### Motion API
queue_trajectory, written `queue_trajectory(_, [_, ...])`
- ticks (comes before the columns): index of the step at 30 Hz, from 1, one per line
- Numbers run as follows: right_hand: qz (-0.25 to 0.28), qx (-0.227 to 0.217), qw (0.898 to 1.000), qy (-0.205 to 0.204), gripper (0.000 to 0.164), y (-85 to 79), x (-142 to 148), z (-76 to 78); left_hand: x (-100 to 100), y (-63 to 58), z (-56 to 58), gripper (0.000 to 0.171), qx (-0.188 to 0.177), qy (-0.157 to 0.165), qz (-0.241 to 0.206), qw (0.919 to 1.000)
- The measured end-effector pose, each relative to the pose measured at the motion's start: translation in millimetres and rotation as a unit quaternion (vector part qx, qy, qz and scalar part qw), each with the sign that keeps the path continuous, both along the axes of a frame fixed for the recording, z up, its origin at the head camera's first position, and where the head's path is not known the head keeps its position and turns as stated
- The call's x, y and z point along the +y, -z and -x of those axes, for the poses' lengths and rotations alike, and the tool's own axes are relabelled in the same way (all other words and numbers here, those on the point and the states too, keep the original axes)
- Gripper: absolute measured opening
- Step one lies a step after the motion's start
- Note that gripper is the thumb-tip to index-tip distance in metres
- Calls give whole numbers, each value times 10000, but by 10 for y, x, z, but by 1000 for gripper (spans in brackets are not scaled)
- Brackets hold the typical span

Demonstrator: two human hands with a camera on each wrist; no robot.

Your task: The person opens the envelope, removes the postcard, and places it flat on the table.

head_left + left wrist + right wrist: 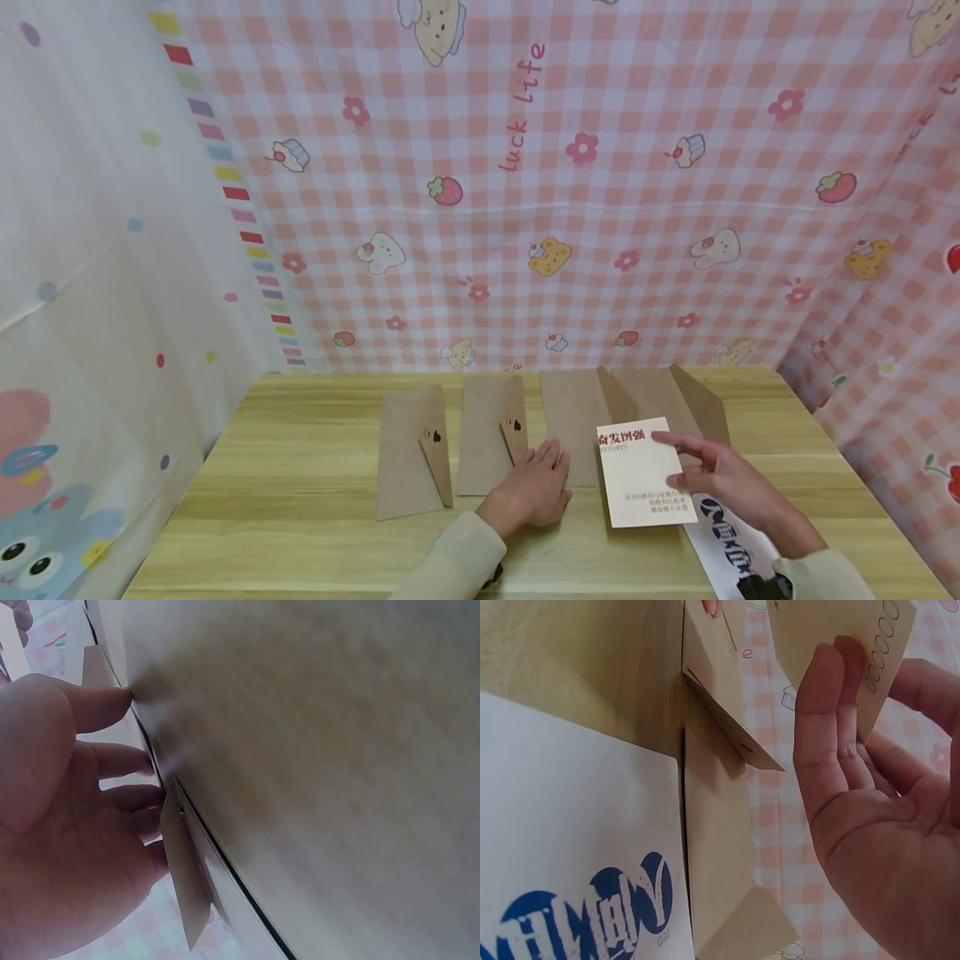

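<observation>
Over the wooden counter (300,517), the fingers of the right hand (738,492) pinch a pale card (641,479), which could drop if they go loose, while the left hand (531,492) rests, fingers nearly straight, by a brown envelope (573,408).

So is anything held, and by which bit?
The right hand holds a cream card by its right side in the head view; left hand, nothing.

head view bright, light soft and even. left wrist: table (360,787) blurred, shadowed beside the left hand (67,840); cloth (146,922) washed out.
</observation>
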State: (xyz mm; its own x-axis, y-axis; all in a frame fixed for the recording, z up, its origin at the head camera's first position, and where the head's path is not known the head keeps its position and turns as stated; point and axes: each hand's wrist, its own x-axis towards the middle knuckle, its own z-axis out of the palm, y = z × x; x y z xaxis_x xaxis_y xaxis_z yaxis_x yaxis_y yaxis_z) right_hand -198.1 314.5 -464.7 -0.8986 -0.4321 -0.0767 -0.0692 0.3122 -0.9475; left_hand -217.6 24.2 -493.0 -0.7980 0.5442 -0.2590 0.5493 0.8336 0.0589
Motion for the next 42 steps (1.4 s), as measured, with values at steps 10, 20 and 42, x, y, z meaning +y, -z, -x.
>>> queue_trajectory(10, [-551,113,9983,149,52,43,22,-62,-6,5,-6,58,34,23,-5,10000])
queue_trajectory(20, [-149,-16,9993,-339,45,131,52,-80,23,11,-6,57,56,-14,53,10000])
queue_trajectory(42, [733,-251,9904,-1142,43,318,15,-110,6,49,17,63,-19,-125,-22,9999])
